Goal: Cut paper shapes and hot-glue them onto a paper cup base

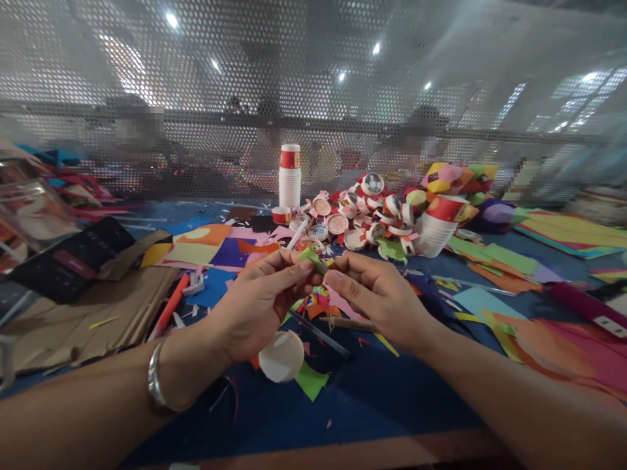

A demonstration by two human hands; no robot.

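Observation:
My left hand [255, 303] and my right hand [377, 294] meet above the middle of a blue table [382, 398]. Both pinch a small green paper strip [313, 259] between thumb and fingers. A silver bangle [155, 378] sits on my left wrist. Just under my left hand lies a white paper cup [281, 356] on its side, beside a green paper scrap [311, 382]. Coloured paper offcuts [318, 303] and a thin dark stick [318, 333] lie below my hands.
A stack of red-and-white cups [290, 175] stands at the back. A pile of cut cup bottoms [362, 212] and a tipped cup [438, 225] lie right of it. Coloured paper sheets [563, 232] lie right, brown cardboard [83, 313] and a black device [68, 258] left. A perforated screen [313, 98] closes the back.

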